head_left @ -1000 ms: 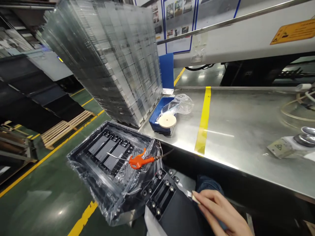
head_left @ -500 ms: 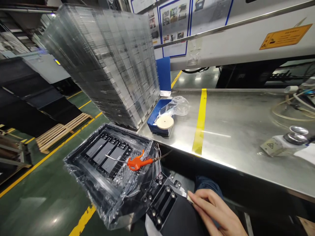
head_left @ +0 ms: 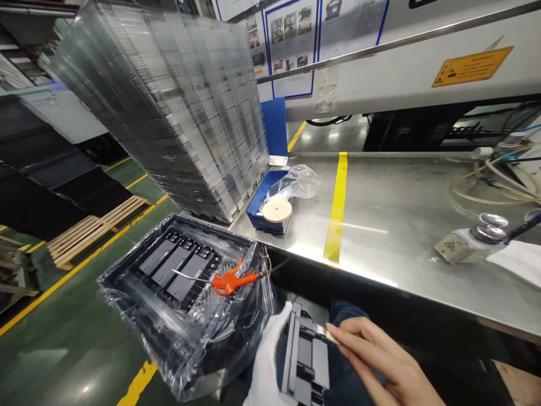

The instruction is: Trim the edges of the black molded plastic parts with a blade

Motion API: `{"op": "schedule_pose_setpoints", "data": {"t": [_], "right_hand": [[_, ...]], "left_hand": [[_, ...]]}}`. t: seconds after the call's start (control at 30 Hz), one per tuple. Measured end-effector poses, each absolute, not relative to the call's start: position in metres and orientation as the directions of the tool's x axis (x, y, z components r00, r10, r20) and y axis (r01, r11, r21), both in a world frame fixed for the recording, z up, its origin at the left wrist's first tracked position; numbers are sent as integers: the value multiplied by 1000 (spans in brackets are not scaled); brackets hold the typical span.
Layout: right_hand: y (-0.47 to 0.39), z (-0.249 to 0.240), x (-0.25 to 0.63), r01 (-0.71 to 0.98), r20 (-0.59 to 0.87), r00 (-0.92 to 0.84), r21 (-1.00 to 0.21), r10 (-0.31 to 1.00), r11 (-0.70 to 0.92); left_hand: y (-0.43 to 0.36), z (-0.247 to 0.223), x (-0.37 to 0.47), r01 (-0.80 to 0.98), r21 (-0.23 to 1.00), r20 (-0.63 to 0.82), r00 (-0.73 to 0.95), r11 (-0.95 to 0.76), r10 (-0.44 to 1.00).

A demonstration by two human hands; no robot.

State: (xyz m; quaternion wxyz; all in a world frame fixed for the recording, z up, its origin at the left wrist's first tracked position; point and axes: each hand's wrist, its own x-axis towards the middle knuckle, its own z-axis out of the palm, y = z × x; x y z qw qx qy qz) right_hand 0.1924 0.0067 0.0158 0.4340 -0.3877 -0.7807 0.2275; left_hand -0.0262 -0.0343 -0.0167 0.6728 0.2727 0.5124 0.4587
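Off the desk's near left corner, a black tray (head_left: 177, 282) wrapped in clear plastic holds dark flat parts, and an orange air gun (head_left: 228, 280) lies across it, its thin nozzle pointing left. Behind it, a tall stack of clear trays (head_left: 169, 101) leans at the desk's left edge, with a blue bin (head_left: 262, 204) and a round white disc (head_left: 276, 210) just beside its foot. A yellow stripe (head_left: 336, 208) runs from the far edge to the near one.

Below the desk's near edge, over the person's lap, the white-gloved left hand (head_left: 268, 361) is wrapped around the left side of a black and grey part (head_left: 306, 361), gripping it. The part's long axis runs away from the person toward the desk, tilted slightly. The bare right hand (head_left: 380, 366) comes in from the right, thumb and forefinger pinched shut on a small light-coloured tool (head_left: 328, 334), whose tip touches the part's upper right corner. Both hands are at the part; the left one carries it.

At the desk's right end stand a grey fixture with metal buttons (head_left: 469, 239) and coiled hoses (head_left: 499, 180).
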Motion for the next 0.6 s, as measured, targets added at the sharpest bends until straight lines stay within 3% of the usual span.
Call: {"op": "schedule_pose_setpoints", "data": {"t": [0.23, 0.33, 0.47, 0.6], "right_hand": [[8, 20, 200, 393, 471, -351, -710, 809, 584], [10, 16, 203, 398, 430, -269, -765, 862, 506], [12, 11, 200, 288, 90, -225, -945, 970, 154], [11, 10, 190, 155, -181, -370, -979, 911, -132]], "left_hand": [[-29, 0, -28, -135, 926, -362, -51, 353, 931], [-30, 2, -28, -121, 926, -364, -31, 358, 931], [-29, 5, -29, -136, 924, -352, 67, 358, 934], [-32, 5, -30, -163, 917, -343, 150, 365, 927]]}}
